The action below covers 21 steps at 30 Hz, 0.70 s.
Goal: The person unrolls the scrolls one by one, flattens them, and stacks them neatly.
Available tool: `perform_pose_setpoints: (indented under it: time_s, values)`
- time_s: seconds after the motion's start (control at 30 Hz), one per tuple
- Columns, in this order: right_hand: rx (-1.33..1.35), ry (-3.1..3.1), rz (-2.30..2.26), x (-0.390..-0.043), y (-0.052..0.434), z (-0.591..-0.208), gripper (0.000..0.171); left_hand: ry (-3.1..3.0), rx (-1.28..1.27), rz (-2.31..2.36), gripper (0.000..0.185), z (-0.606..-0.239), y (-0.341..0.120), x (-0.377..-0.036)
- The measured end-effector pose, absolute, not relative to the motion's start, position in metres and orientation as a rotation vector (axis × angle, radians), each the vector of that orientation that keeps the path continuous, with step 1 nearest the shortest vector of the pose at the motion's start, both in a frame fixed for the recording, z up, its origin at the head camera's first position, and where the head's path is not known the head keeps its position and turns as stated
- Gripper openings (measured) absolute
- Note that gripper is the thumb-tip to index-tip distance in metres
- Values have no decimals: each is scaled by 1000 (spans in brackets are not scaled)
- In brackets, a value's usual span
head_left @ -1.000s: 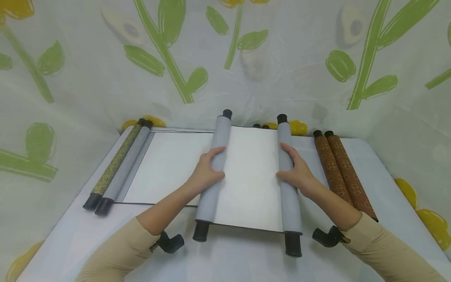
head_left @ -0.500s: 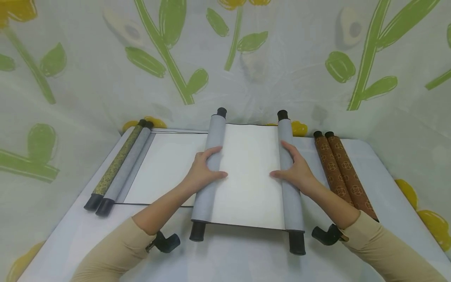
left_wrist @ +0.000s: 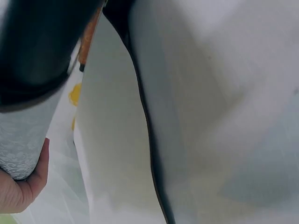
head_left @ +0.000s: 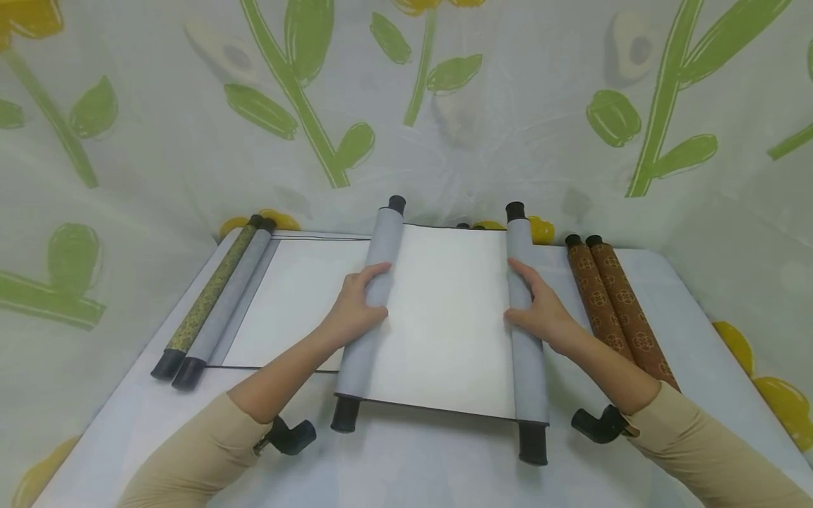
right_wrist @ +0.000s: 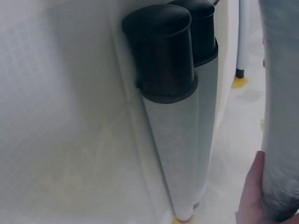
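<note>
A half-open grey scroll [head_left: 444, 317] lay mid-worktop [head_left: 419, 466]. The left hand [head_left: 352, 310] curled around its left roller [head_left: 368, 310], the right hand [head_left: 540, 310] around its right roller [head_left: 526, 331]. Beyond lay brown scrolls [head_left: 612, 310] and another opened scroll [head_left: 279, 303].

The head view looks forward and down from above the near edge of the table [head_left: 406, 473], taking in both forearms and reaching to the far curtain [head_left: 444, 92]. The left wrist view sits very close, low under the left hand [left_wrist: 18, 191], facing along the left roller [left_wrist: 28, 140]. The right wrist view is equally close beside the right hand [right_wrist: 254, 196], facing the right roller [right_wrist: 280, 102]. All three share the grey scroll [head_left: 444, 310].
</note>
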State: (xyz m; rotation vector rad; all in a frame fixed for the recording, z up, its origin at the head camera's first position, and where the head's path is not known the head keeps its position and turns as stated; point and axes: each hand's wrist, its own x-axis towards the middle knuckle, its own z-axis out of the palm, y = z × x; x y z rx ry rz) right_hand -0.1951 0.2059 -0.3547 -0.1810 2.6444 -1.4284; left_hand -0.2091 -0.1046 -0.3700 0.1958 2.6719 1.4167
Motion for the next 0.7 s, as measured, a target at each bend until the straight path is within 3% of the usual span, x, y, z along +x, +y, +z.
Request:
perform_pose_setpoints:
  time_s: [0.3,0.47,0.7]
  values:
    - [-107,2668,-1409,-197,210,-355,88,2662,169,1405,66,-376,-111,-211]
    - [-77,2666,-1426,-197,210,-356,96,2669,138,1396,72,-377,-110,-212]
    - [-87,2670,-1429,-200,211,-357,94,2697,158,1377,74,-375,-113,-213]
